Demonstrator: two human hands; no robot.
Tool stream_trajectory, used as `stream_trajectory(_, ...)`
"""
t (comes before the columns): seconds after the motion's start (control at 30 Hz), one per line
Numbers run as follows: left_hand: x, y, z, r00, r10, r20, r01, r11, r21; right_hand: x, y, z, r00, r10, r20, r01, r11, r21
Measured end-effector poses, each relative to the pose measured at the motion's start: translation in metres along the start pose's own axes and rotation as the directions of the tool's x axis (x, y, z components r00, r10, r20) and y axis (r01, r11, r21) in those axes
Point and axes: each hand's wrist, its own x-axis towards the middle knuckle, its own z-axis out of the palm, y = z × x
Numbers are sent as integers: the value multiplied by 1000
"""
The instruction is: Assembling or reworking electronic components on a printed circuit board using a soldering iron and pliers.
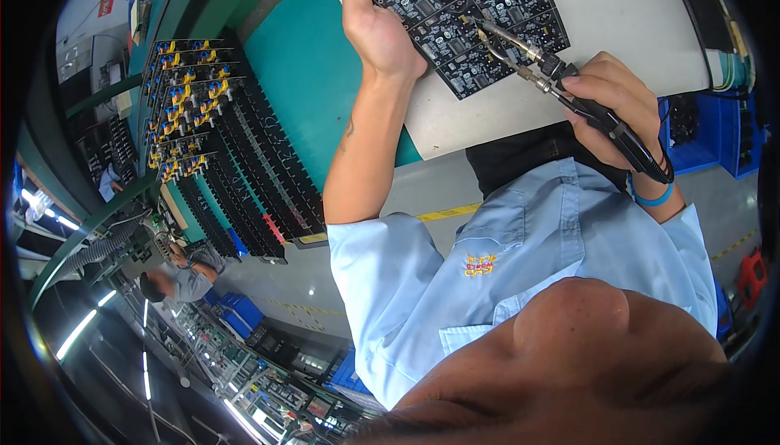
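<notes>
A black circuit board panel (463,26), divided into several similar boards, lies on a pale work mat (650,47). At its left edge is my left hand (378,26), fingers curled and gripping the border; the fingertips are partly cut off by the top of the view. My right hand (613,108) is wrapped round black soldering tweezers (597,112) with two metal arms. Their narrow tips come down near the middle of the panel, by small components. Whether the tips touch the board I cannot tell. A blue band (652,195) circles my right wrist.
Left on the green bench mat (284,47) stand long dark strips (260,160) in rows and stacked boards with yellow and blue parts (187,108). Blue bins (703,132) sit at the right. Another person (183,278) works farther off at the left.
</notes>
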Motion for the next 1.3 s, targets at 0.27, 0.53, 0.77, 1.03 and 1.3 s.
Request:
stream_trajectory(0.27,1,-1,13,983,18,-182,2,994,112,-3,5,-17,1000,-26,-12,27,1000,9)
stream_trajectory(0.53,0,-4,17,980,-11,-198,22,998,58,-3,25,-46,795,253,-551,-359,929,-93)
stream_trajectory(0.77,-2,-3,15,989,-38,-145,49,996,71,-6,17,-32,839,136,-526,-249,956,-152)
stream_trajectory(1.03,1,3,-16,987,-128,96,132,990,-39,4,1,-13,982,51,-180,-47,999,28)
stream_trajectory(1.3,-4,3,13,975,-114,-190,154,965,211,12,-4,0,999,-40,-5,40,998,44)
